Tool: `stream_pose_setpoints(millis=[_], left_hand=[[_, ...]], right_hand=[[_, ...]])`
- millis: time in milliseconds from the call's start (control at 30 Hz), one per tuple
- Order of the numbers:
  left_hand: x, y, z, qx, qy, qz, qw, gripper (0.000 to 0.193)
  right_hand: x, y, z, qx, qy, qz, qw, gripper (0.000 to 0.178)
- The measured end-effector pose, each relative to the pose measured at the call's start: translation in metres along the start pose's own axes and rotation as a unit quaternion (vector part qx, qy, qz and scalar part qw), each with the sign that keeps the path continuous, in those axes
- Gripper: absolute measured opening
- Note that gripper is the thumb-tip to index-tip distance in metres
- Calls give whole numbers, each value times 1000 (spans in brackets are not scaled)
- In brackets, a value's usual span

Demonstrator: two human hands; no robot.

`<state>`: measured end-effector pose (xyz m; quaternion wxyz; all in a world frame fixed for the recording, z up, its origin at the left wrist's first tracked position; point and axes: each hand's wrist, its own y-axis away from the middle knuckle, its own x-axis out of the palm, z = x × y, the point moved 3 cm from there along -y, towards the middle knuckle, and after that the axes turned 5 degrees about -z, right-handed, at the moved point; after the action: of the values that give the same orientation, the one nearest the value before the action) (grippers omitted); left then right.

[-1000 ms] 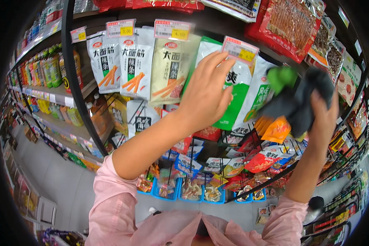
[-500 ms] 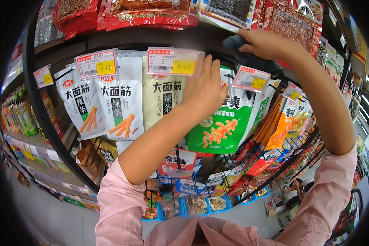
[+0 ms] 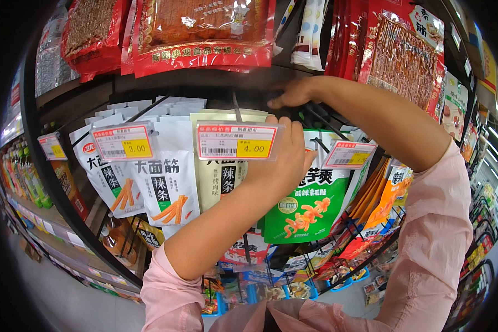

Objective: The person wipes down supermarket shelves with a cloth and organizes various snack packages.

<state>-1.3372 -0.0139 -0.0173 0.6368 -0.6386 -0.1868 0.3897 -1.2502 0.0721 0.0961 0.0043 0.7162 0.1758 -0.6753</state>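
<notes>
My left hand (image 3: 285, 146) is beside a hanging price tag (image 3: 238, 141), between a cream snack packet (image 3: 207, 185) and a green-and-white snack packet (image 3: 310, 218). Its fingers are bent at the upper edge of the green-and-white packet, the thumb against its front; the fingertips are partly hidden. Above and behind the packets, my right hand (image 3: 296, 93) reaches in toward the dark back panel, fingers pointing left. It is closed on a dark cloth that barely stands out from the dark panel.
White snack packets (image 3: 163, 182) hang on the left under another price tag (image 3: 124, 143). Red snack packs (image 3: 202, 33) fill the row above. Metal display hooks (image 3: 321, 119) stick out near my right wrist. Orange packets (image 3: 387, 193) hang to the right, and bottles (image 3: 30, 171) stand on shelves at far left.
My right hand has moved left and deeper behind the packets, and the dark cloth hardly shows now. The left hand's fingers have bent. The view has tilted up, so the rack sits lower.
</notes>
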Motion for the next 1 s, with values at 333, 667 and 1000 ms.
stream_pose_setpoints(millis=[333, 667, 1000], left_hand=[[-6, -2, 1, -20, 45, 30, 998, 52], [-9, -6, -1, -36, 142, 5, 989, 50], [22, -8, 12, -78, 167, -29, 983, 55]], right_hand=[[-13, 46, -5, 66, -135, 154, 977, 43], [-68, 91, -1, -115, 20, 80, 990, 36], [-43, 81, -1, -101, -30, 153, 983, 30]])
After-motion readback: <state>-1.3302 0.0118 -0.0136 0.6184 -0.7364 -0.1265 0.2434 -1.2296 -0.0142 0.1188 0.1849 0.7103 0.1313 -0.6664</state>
